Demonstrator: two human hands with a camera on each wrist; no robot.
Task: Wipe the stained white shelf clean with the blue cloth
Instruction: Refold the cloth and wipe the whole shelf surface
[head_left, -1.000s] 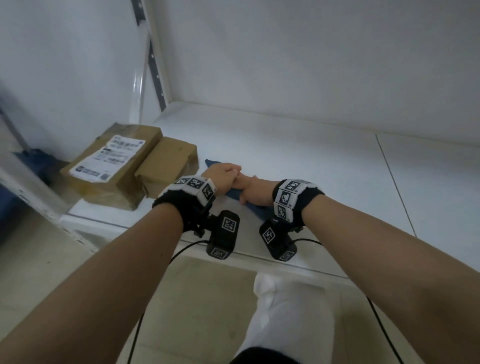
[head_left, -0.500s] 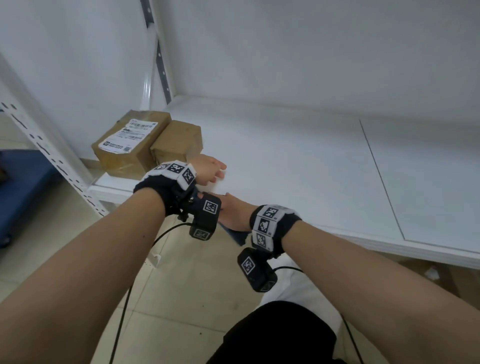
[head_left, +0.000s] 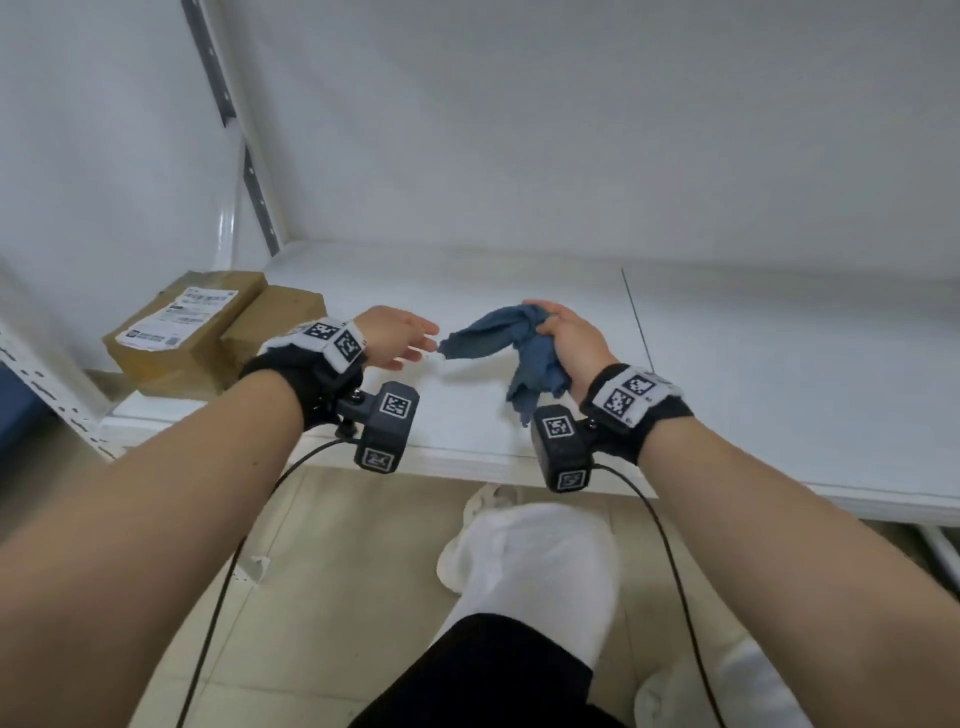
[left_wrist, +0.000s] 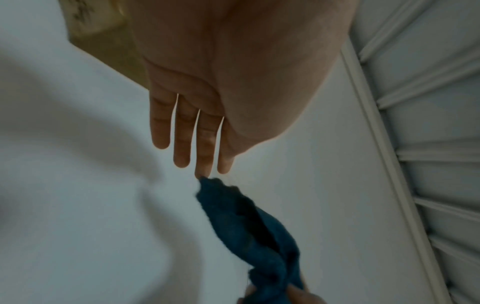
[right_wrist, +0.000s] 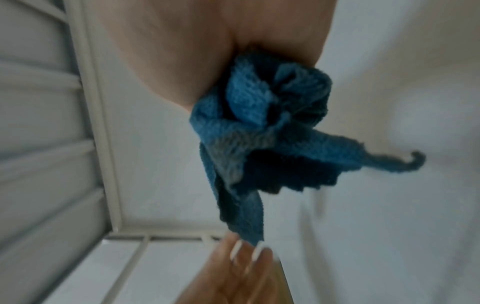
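blue cloth (head_left: 511, 340), white shelf (head_left: 753, 374), brown boxes (head_left: 218, 332)

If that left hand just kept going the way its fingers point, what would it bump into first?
Most likely the loose corner of the blue cloth, which the right hand holds bunched above the white shelf. The left hand is open, its fingertips almost at that corner; whether they already touch is unclear.

A head-worn camera looks forward and down over both forearms at a white shelf (head_left: 519, 291). Each wrist camera looks close along its palm toward the fingers. All three views share the blue cloth (head_left: 498, 332) (left_wrist: 249, 226) (right_wrist: 257, 131).
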